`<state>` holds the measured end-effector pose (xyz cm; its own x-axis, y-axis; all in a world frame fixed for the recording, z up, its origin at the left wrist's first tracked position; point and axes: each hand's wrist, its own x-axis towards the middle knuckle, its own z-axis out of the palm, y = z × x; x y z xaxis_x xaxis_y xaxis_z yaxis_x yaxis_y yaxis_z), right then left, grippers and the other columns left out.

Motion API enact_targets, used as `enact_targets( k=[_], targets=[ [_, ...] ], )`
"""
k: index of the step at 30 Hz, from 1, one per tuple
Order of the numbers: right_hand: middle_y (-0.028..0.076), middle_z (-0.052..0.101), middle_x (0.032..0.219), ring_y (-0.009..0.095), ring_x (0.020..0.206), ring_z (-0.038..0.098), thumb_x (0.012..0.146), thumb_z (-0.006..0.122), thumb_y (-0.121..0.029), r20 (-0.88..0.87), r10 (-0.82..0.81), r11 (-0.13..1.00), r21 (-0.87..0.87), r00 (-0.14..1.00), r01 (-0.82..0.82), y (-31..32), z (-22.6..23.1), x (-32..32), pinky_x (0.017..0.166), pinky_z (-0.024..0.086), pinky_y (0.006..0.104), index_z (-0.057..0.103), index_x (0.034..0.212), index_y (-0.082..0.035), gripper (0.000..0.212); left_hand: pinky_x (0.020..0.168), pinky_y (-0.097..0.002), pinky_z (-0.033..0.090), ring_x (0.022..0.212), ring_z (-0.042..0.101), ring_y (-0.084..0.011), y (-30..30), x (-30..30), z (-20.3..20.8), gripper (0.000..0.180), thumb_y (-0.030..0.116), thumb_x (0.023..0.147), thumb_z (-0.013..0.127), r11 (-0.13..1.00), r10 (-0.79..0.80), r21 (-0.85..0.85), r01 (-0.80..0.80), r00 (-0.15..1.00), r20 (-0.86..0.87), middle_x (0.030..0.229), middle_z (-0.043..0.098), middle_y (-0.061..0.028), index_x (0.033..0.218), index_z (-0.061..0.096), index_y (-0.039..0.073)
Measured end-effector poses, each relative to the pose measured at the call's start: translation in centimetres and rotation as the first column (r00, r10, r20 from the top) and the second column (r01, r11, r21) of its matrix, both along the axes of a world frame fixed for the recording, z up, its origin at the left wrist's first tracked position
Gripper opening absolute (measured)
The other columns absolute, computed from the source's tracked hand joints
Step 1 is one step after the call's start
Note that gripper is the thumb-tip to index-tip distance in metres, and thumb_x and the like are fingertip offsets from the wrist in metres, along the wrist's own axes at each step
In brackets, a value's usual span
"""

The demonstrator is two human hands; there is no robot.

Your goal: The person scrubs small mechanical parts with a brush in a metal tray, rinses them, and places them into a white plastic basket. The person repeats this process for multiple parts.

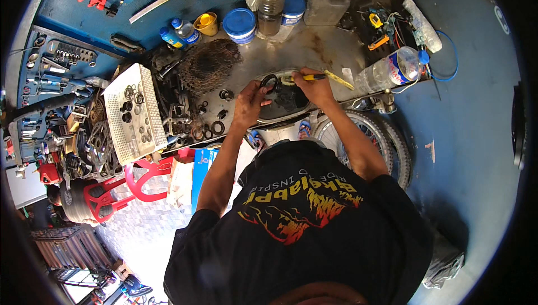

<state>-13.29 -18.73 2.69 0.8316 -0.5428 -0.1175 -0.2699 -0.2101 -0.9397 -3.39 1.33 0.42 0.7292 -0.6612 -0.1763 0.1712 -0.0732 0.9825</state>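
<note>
My left hand [247, 104] is closed on a black ring [270, 76], holding it up over the left part of a shallow metal basin [273, 119]. Dark liquid [292, 102] lies in the basin. Wrapped round a small brush with a yellow and black handle [314, 77] is my right hand [315, 89]. The brush's pale head [287, 80] points left, close to the ring; whether they touch I cannot tell. Left of my left hand, black rings [218, 128] and small round parts [226, 94] are on the metal bench.
A heap of rusty chains [208, 65] is at the back left, beside a white perforated basket [115, 111] holding rings. Blue-lidded tubs [239, 24] and bottles [271, 5] line the back wall. To the right lies a large clear bottle [386, 72]. Bicycle wheels [367, 131] stand below.
</note>
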Motion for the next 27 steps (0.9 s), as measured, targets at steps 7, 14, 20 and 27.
enact_targets(
  k=[7, 14, 20, 27],
  targets=[
    [0.009, 0.069, 0.067, 0.009, 0.046, 0.057, 0.108, 0.062, -0.037, 0.056, -0.215, 0.916, 0.358, 0.975, 0.182, 1.9, -0.1, 1.2, 0.037, 0.039, 0.026, 0.066, 0.1, -0.006, 0.032, 0.092, -0.0363, 0.064, 0.117, 0.068, -0.018, -0.6, -0.6, -0.8, 0.018, 0.012, 0.112, 0.054, 0.994, 0.023, -0.104, -0.038, 0.99, -0.138, 0.124, 0.07, -0.0119, 0.12, 0.062, -0.001],
    [0.007, 0.069, 0.066, 0.01, 0.043, 0.053, 0.108, 0.061, -0.039, -0.109, -0.19, 0.893, 0.393, 0.976, 0.218, 0.7, -0.8, 1.0, 0.037, 0.038, 0.0269, 0.067, 0.109, -0.007, 0.032, 0.094, -0.0365, 0.063, 0.113, 0.068, -0.0169, -0.9, -1.1, -1.4, 0.02, 0.016, 0.112, 0.056, 0.965, 0.054, -0.244, -0.092, 0.986, -0.158, 0.126, 0.071, -0.0143, 0.123, 0.06, -0.001],
    [0.003, 0.068, 0.077, 0.009, 0.07, 0.059, 0.103, 0.072, -0.034, 0.207, -0.034, 0.999, -0.021, 0.978, 0.039, 2.4, -1.5, 0.1, 0.063, 0.048, 0.0285, 0.069, 0.095, -0.002, 0.033, 0.094, -0.0382, 0.063, 0.097, 0.073, -0.0197, -0.8, 0.5, -2.2, 0.023, 0.023, 0.112, 0.057, 0.978, 0.145, -0.103, -0.18, 0.947, -0.285, 0.121, 0.073, -0.0172, 0.118, 0.061, 0.001],
    [0.009, 0.066, 0.079, 0.011, 0.072, 0.053, 0.099, 0.076, -0.022, 0.18, 0.061, 0.992, 0.099, 0.982, -0.08, 2.4, 0.1, -0.8, 0.068, 0.049, 0.0298, 0.071, 0.093, 0.001, 0.024, 0.08, -0.0344, 0.064, 0.082, 0.073, -0.0172, -1.2, 0.3, -1.5, 0.024, 0.021, 0.112, 0.056, 0.97, 0.237, 0.009, -0.244, 0.929, -0.284, 0.1, 0.072, -0.0121, 0.106, 0.062, -0.002]
  ],
)
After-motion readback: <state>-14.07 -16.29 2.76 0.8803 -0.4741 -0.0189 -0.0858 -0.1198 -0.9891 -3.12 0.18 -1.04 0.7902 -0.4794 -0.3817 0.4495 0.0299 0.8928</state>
